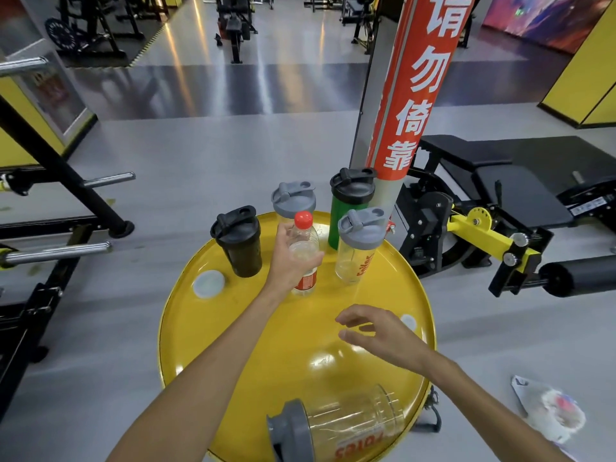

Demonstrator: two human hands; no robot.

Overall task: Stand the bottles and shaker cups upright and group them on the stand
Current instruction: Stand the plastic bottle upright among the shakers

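A: One round yellow stand on a grey gym floor; nearest, a clear shaker cup lies sideways.

B: The hands?

A: Right hand, grip spread, empty. Left hand clasps an upright red-capped bottle. Four shakers stand behind.

We see a glossy yellow metal stand, clear smooth plastic on the red-capped bottle and toppled shaker cup, matt grey plastic lids, polished floor.
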